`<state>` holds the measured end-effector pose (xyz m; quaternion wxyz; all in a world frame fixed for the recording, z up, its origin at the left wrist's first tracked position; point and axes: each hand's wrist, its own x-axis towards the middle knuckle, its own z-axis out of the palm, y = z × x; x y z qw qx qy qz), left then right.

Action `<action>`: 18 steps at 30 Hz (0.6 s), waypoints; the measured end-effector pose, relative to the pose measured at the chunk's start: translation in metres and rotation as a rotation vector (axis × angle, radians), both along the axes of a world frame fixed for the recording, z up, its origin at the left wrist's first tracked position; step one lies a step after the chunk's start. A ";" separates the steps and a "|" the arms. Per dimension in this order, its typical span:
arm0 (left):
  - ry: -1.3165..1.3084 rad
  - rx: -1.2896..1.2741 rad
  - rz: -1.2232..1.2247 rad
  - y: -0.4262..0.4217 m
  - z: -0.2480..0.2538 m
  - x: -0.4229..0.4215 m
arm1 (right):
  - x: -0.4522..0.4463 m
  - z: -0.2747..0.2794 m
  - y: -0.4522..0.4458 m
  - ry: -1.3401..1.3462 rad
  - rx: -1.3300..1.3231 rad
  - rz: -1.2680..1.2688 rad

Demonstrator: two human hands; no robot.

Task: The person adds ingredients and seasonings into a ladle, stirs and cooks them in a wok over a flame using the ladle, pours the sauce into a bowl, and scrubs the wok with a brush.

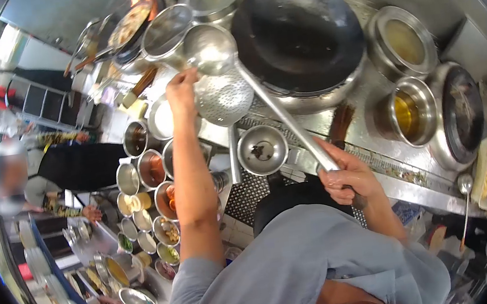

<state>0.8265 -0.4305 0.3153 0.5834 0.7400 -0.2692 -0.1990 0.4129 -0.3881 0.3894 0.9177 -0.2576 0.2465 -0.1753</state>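
My right hand (350, 175) is wrapped round the long metal handle of a ladle (210, 49). The ladle's round bowl is at the upper middle, left of a large black wok (299, 36). My left hand (182, 89) is closed beside the ladle's bowl, its fingertips pinched on something I cannot make out. A perforated skimmer (225, 98) lies just right of my left hand, partly below the ladle, with its handle pointing down. Nearer my body is a small metal bowl (263, 149) with dark bits in it.
Metal pots of ingredients (151, 168) stand left of my left forearm. A mesh strainer (168, 32) and a flaming pan (131, 26) are at the upper left. On the right are a pot of yellow liquid (412, 112) and another wok (462, 107). People stand at far left.
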 end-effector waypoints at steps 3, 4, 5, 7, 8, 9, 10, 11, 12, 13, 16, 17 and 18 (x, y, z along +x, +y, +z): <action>0.082 -0.010 0.039 0.020 0.009 -0.010 | -0.002 -0.005 0.000 -0.057 0.005 0.024; 0.166 -0.064 0.017 0.028 0.003 -0.008 | -0.006 -0.007 0.000 -0.050 0.002 0.007; 0.184 -0.082 -0.004 0.038 0.003 -0.012 | -0.011 -0.009 0.000 -0.061 0.024 -0.023; 0.253 -0.105 -0.025 0.061 -0.003 -0.020 | -0.021 -0.011 0.000 -0.045 0.030 -0.123; 0.257 -0.106 -0.026 0.071 -0.007 -0.027 | -0.028 -0.011 0.000 -0.042 0.029 -0.125; 0.265 -0.085 0.005 0.082 -0.010 -0.033 | -0.036 -0.012 -0.001 0.041 -0.029 -0.193; 0.273 -0.063 0.041 0.093 -0.012 -0.039 | -0.044 -0.013 -0.002 0.122 -0.087 -0.256; 0.304 -0.065 0.035 0.104 -0.017 -0.041 | -0.051 -0.018 -0.004 0.169 -0.111 -0.332; 0.335 -0.067 0.029 0.114 -0.023 -0.043 | -0.060 -0.025 -0.006 0.168 -0.110 -0.321; 0.345 -0.072 0.013 0.123 -0.029 -0.046 | -0.070 -0.031 -0.008 0.174 -0.142 -0.410; 0.434 -0.087 -0.011 0.133 -0.025 -0.066 | -0.088 -0.037 -0.016 0.209 -0.183 -0.590; 0.435 -0.087 -0.007 0.134 -0.023 -0.072 | -0.092 -0.038 -0.018 0.204 -0.211 -0.623; 0.436 -0.090 -0.003 0.133 -0.020 -0.077 | -0.096 -0.039 -0.020 0.207 -0.209 -0.622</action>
